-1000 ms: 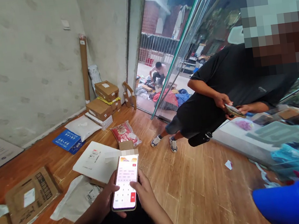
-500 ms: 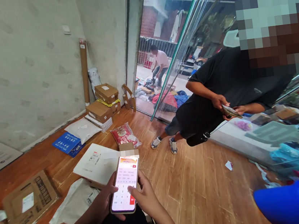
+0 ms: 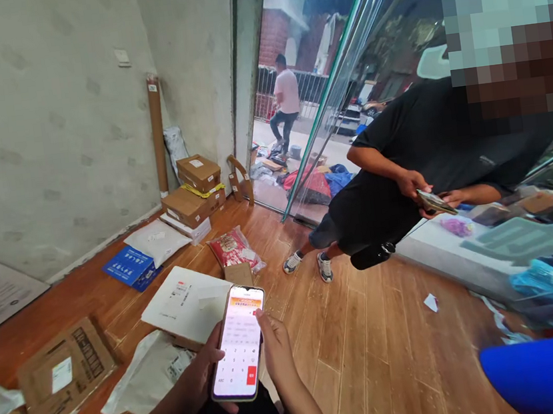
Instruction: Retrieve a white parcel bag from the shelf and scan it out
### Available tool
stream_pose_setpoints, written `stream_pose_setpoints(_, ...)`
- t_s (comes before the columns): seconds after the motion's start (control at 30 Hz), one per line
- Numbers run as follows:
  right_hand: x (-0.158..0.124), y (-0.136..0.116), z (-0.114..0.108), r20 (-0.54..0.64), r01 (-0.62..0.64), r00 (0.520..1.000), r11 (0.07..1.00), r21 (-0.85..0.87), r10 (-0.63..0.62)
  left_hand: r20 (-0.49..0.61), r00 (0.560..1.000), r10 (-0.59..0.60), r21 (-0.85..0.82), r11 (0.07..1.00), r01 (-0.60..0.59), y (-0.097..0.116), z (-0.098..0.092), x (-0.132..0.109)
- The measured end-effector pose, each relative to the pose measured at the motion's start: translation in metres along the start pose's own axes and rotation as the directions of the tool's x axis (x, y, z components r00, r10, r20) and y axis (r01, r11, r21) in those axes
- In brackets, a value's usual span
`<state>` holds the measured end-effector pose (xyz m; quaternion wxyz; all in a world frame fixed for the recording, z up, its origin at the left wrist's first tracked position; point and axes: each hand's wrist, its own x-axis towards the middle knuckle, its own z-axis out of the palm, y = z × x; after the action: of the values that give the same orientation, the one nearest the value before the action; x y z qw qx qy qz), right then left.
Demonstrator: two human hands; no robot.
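A lit smartphone (image 3: pixel 236 346), tilted upright, shows a number keypad with a red key at its lower right. My left hand (image 3: pixel 210 363) is wrapped round its left edge, the thumb lying at the edge of the screen and fingertips showing below. On the other side my right hand (image 3: pixel 277 348) grips the right edge, its thumb tip touching the screen near a small red button high up. The right fingers behind the phone are hidden. Just beyond the phone lies a flat white box (image 3: pixel 182 306) with a label.
Parcels lie on the wooden floor: a brown carton (image 3: pixel 66 380), a grey-white mailer bag (image 3: pixel 149 377), a blue box (image 3: pixel 132 266) and a red bag (image 3: pixel 234 249). A person (image 3: pixel 415 149) holding a phone stands by the glass door. A blue bin (image 3: pixel 528 371) sits at lower right.
My right thumb has moved up from the keypad to the small red button. The person outside has gone from bending over to upright. The view has shifted slightly.
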<state>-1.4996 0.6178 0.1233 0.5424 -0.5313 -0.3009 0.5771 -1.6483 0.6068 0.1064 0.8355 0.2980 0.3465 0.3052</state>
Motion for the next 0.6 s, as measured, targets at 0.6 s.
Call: stream_pose_setpoints(0.6,-0.006,0.005,0.007,0.022,0.092,0.995,0.994,0.053,-0.093,-0.015,0.999,0.035,-0.072,0.997,-0.036,-0.006,-0.017,0.007)
